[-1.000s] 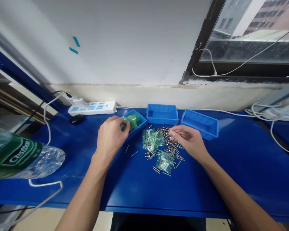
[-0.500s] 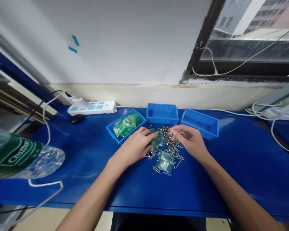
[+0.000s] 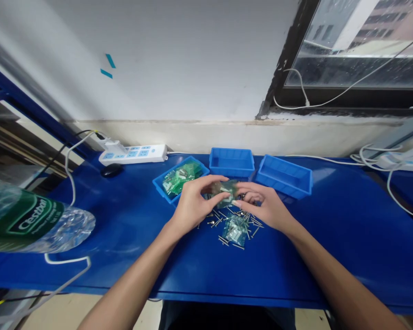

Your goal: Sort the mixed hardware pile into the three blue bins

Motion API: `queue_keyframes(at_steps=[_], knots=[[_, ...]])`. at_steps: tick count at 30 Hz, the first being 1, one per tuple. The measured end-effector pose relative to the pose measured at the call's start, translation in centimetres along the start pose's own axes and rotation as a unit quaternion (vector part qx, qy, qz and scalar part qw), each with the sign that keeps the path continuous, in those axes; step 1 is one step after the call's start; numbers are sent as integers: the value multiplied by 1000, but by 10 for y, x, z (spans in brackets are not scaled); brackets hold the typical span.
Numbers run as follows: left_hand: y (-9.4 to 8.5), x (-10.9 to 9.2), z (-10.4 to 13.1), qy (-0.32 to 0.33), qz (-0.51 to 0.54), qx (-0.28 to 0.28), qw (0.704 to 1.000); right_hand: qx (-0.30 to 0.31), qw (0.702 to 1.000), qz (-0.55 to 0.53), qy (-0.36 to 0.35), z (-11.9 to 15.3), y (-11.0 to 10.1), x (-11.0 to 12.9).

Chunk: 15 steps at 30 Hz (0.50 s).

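Observation:
A small clear green plastic bag (image 3: 227,188) with white pieces inside is held up just above a pile of loose screws (image 3: 253,222). My left hand (image 3: 195,201) grips it from the left between thumb and fingers. From the other side my right hand (image 3: 270,206) pinches its right edge, thumb below and fingers curled. A second bag (image 3: 235,230) of the same kind lies on the near part of the pile. My hands and the raised bag hide some of the screws.
Behind the pile stand a blue bin (image 3: 172,198) full of green bags, a middle blue bin (image 3: 231,170) and a right blue bin (image 3: 284,183). A power strip (image 3: 137,158), black mouse (image 3: 111,170) and large water bottle (image 3: 65,227) occupy the left of the blue table (image 3: 124,261).
The green bag has come up off the screws. My left hand has risen with it, and my right hand has shifted left from the screws onto its right edge.

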State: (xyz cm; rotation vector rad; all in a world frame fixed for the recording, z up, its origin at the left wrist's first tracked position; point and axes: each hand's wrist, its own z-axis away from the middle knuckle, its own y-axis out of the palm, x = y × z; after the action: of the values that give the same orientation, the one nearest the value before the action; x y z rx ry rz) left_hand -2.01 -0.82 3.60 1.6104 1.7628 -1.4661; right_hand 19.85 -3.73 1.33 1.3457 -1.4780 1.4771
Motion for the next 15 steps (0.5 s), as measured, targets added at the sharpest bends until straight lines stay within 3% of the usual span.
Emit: queue_keyframes(at_steps=[3,5,8,10,12,15], knots=[[5,-5,2,-18,32,31,999,4,1000,13,-6,0,0,1],[3,-8,1,11,-6,26,1000,-8,1000,13,-8,0,0,0],[-8,-6,-2,98,-106,-51,988,-36,999,4,-8,0,-1,-1],[-19,2,-4,142,-200,-122,962,-48,999,4,-3,-1,-1,-1],[-31,12,-6,133,-299,-164,931,-51,999,5,-1,-1,-1,-2],[-42,24,-8,80,-399,-131,904,-50,999,4,0,-1,-1,-4]])
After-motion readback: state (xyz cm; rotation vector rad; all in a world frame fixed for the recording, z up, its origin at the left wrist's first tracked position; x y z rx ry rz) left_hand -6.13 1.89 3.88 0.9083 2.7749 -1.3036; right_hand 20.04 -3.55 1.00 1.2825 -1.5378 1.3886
